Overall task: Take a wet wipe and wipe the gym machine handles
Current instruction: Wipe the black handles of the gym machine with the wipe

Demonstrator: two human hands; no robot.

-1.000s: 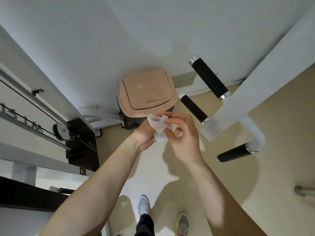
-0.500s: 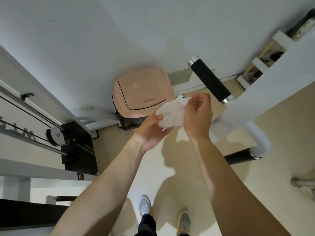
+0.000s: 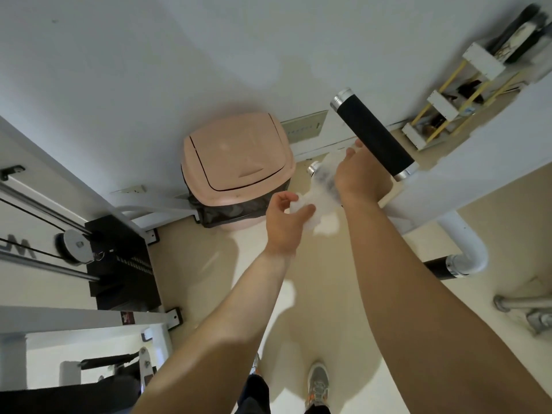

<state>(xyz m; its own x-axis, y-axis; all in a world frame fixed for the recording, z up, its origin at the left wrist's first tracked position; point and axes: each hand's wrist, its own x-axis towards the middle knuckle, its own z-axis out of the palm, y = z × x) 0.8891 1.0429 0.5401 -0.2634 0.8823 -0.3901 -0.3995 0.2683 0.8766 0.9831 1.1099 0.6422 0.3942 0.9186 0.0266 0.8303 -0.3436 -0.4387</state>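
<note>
With the wipe (image 3: pixel 321 201) draped on the lower handle (image 3: pixel 313 169), the left grip (image 3: pixel 283 225) pinching its near end and the right grip (image 3: pixel 355 177) covering it, fingers hidden so its state is unclear, a loose hold could drop it to the floor (image 3: pixel 203 264).

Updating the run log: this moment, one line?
white wet wipe: over middle black handle; right hand: holds wipe; left hand: pinches its end

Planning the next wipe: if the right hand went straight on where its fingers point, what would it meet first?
Probably the upper black handle grip, just past the fingertips of the right hand, though depth is unclear.
</note>
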